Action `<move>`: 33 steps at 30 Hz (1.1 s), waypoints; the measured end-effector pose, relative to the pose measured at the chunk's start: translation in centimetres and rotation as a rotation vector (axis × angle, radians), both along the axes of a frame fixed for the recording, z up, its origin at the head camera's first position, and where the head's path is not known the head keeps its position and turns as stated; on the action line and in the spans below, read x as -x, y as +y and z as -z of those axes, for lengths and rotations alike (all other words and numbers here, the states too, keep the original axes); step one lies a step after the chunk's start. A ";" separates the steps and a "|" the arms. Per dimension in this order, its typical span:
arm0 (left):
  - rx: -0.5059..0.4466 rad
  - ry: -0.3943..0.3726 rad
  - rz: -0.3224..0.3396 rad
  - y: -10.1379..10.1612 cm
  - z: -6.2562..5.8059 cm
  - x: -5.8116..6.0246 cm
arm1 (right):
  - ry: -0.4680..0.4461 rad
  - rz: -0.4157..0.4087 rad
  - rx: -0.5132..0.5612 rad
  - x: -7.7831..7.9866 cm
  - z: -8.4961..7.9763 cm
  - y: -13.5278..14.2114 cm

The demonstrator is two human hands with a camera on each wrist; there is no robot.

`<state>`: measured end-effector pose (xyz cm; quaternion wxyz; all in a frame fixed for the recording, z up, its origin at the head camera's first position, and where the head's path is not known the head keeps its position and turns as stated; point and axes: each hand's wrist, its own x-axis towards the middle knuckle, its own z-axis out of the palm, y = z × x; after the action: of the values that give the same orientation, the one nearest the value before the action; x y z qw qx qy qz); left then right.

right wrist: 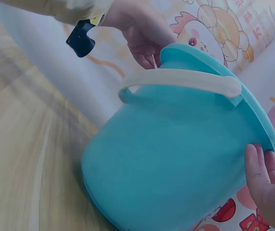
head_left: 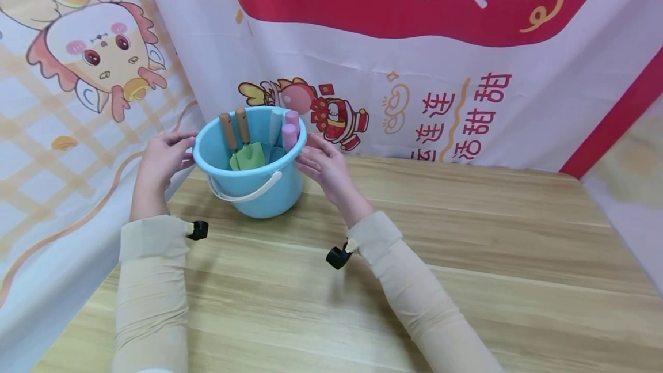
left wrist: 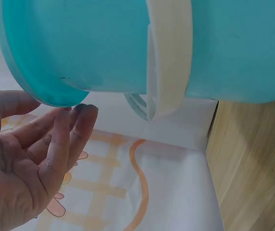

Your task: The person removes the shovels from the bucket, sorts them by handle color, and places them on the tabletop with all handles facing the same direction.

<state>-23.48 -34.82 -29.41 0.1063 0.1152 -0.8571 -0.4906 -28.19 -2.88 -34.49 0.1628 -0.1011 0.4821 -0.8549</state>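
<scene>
A light blue bucket [head_left: 269, 195] with a white handle [head_left: 254, 193] stands on the wooden table, close to the corner of the cloth backdrop. My left hand [head_left: 164, 157] holds its left rim, the thumb at the rim's edge and the fingertips just beneath, as the left wrist view shows. On the opposite side my right hand [head_left: 327, 167] holds the rim with its fingers [right wrist: 256, 166] tucked under the lip. Inside the bucket are green shovel-like tools [head_left: 251, 156] with brown handles and tools with pink handles [head_left: 289, 134]; their lower ends are partly hidden.
Printed white cloth [head_left: 290, 50] rises behind the bucket, and another patterned cloth [head_left: 98, 148] hangs along the left. The wood-grain table [head_left: 466, 235] stretches to the right and toward me. A small black camera [head_left: 339, 255] is fixed at my right cuff, another [head_left: 198, 230] at the left.
</scene>
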 end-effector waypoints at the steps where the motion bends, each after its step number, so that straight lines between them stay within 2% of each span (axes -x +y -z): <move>1: -0.006 -0.003 0.001 0.0 0.0 0.0 | -0.015 0.005 0.007 0.0 -0.1 -0.2; 7: -0.007 -0.033 -0.011 0.1 -0.1 0.1 | -0.094 0.045 0.039 -0.1 -0.4 -1.1; 14: -0.007 -0.055 0.007 0.5 -0.8 0.0 | -0.128 0.071 0.088 -0.1 -0.6 -1.5; 23: 0.047 -0.091 -0.004 0.5 -1.1 -0.1 | -0.154 0.070 0.080 0.0 -0.6 -1.4; 33: 0.023 -0.087 -0.007 0.9 -1.2 -0.1 | -0.159 0.065 0.071 0.4 -0.6 -0.9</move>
<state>-23.38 -33.96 -28.23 0.0720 0.1382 -0.8662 -0.4749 -28.57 -3.81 -33.91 0.1689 -0.0230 0.4399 -0.8817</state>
